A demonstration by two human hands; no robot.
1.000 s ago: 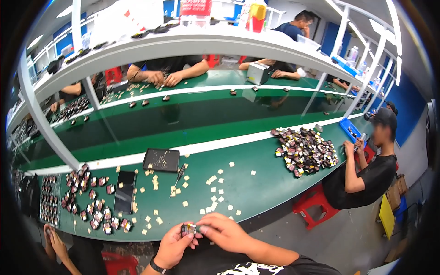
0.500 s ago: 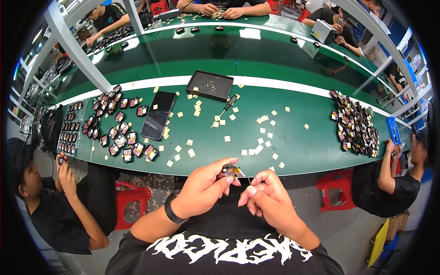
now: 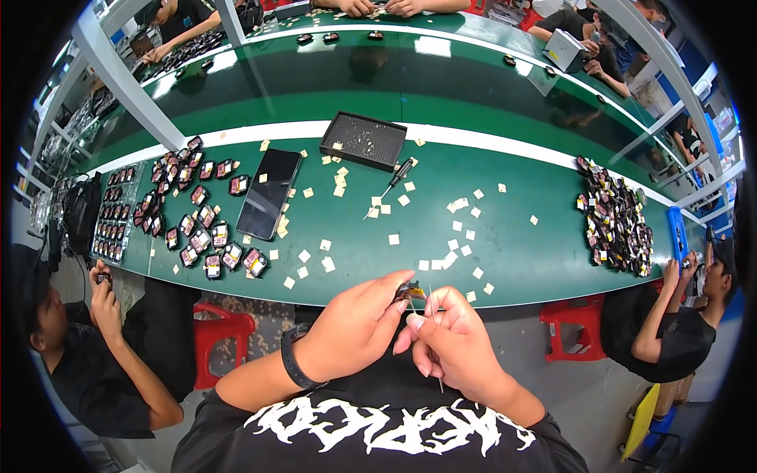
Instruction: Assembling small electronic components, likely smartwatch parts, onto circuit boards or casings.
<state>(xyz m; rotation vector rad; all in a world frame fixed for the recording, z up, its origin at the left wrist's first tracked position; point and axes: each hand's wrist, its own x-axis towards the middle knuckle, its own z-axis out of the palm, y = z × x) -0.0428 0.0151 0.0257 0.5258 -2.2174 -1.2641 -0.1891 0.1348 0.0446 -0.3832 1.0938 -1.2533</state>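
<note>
Module (image 3: 405,292) tilts edge-on as right hand (image 3: 451,340) closes in

Compared with half a second ago, the gap between the hands is narrower: the right hand has come up close to the module, and the labelled face has turned mostly out of sight. That suggests fine handling at its edge, with the left hand (image 3: 356,327) serving as the holder. The left hand is clamped on the module between thumb and fingers; the right hand pinches a thin tool (image 3: 430,299), maybe tweezers. Whether its tip touches the module, I cannot tell.

The module is held on the wearer's side of the black tray (image 3: 359,158), slightly to its right, against the near edge of the green worktop (image 3: 512,236). It looks small and dark, with a patch of yellow toward the right hand; fingers hide the rest.

Left of the tray lies a phone (image 3: 269,195), with loose modules (image 3: 206,215) farther left. Pale squares (image 3: 394,240) are scattered on the tray's near side, and a screwdriver (image 3: 400,172) lies just beside its near right corner.
</note>
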